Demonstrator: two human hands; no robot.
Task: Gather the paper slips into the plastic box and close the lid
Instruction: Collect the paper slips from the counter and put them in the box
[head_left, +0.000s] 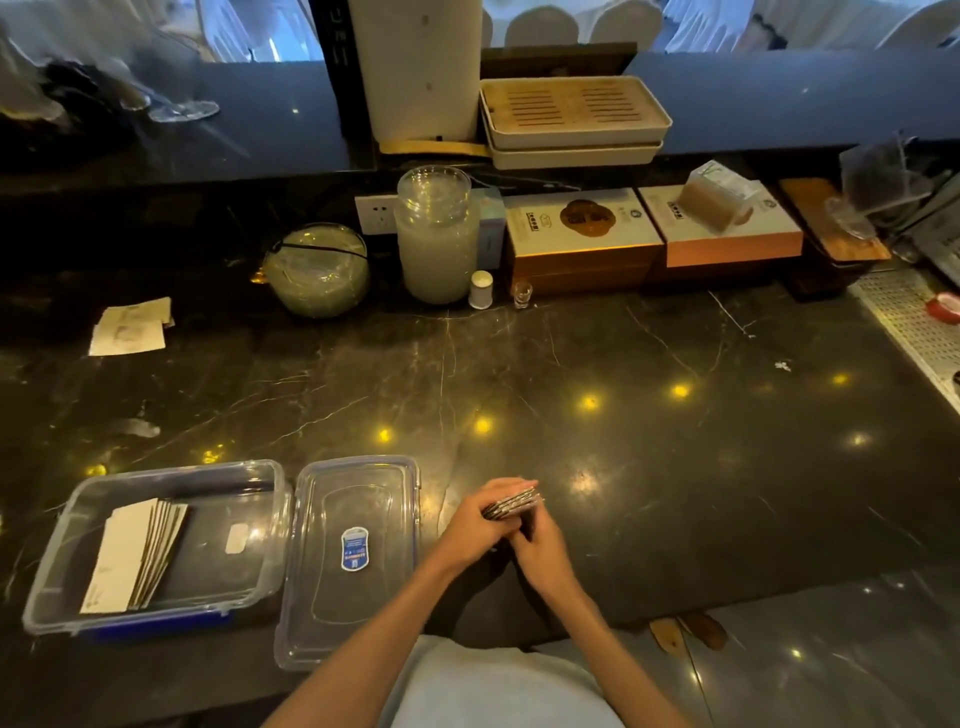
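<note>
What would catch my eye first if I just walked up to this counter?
Probably the two hands, left hand and right hand, pressed together around a small stack of slips near the counter's front edge. To their left sits an open plastic box with slips leaning inside, its clear lid lying beside it. Farther back on the left, loose paper slips remain on the dark marble.

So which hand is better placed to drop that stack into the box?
Left, probably. The left hand shares the stack of slips with the right hand, but sits nearer the open plastic box.
</note>
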